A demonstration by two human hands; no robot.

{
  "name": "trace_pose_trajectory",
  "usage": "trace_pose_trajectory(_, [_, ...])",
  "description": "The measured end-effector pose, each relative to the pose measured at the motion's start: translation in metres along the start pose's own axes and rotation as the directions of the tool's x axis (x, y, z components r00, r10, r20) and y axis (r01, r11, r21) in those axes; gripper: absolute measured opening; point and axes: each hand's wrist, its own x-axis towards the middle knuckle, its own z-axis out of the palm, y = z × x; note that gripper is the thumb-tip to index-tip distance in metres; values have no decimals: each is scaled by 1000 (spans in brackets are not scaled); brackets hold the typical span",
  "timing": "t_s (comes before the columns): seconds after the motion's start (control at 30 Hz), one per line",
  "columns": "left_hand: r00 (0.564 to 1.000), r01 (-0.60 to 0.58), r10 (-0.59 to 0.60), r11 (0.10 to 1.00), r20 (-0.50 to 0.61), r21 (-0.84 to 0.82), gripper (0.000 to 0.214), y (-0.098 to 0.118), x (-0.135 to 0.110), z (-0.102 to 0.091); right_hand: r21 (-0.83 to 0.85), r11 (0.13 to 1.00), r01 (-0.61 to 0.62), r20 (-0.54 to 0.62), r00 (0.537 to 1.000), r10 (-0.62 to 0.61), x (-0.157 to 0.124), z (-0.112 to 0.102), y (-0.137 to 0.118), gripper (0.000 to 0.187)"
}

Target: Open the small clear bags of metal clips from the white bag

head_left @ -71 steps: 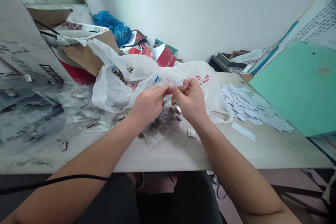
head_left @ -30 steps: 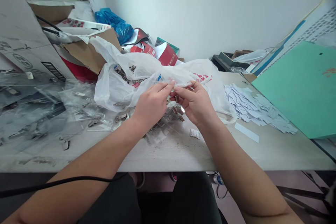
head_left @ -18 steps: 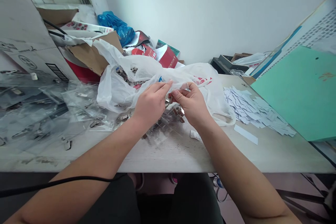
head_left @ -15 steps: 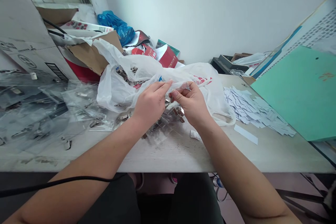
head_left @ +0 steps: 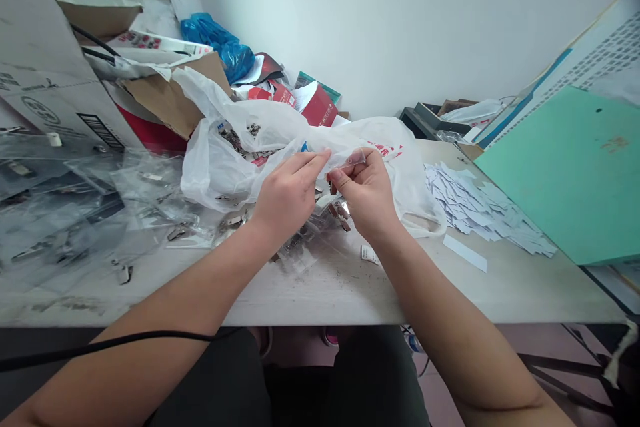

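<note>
My right hand (head_left: 367, 192) pinches a small clear plastic sleeve (head_left: 353, 159) between thumb and fingers. My left hand (head_left: 289, 199) lies close by, its fingertips at the sleeve's left end, over a white plastic carrier bag (head_left: 220, 173) with red print. I cannot tell whether those fingers grip anything. Below my hands lie clear packets of metal clips (head_left: 333, 220). More metal clips (head_left: 233, 137) show through the white bag.
Loose clear packets with clips (head_left: 75, 207) cover the table's left side. Cut white paper slips (head_left: 475, 203) and a green folder (head_left: 565, 173) lie right. Behind stand a cardboard box (head_left: 45, 80), a blue bag (head_left: 210, 37) and a red box (head_left: 317, 107).
My hands have come closer together than a second ago, and my right hand has lifted the clear sleeve slightly. The view has shifted a little.
</note>
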Motion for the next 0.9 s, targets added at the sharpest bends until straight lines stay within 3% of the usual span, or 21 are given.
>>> trace_pose_trajectory(0.2, [999,35,-35,999,18,-6,47,-1,1,-3,39,999,-1,75,997,-2,5,-1,0,60])
trace_pose_trajectory(0.67, [999,-22,22,1000,-34,-3,46,2,1,0,11,1000,-5,-10,1000,5,-1,5,-3,67])
trace_pose_trajectory(0.9, [1000,6,-6,1000,-14,-23,45,1,1,1,80,996,37,16,999,-39,2,3,2,66])
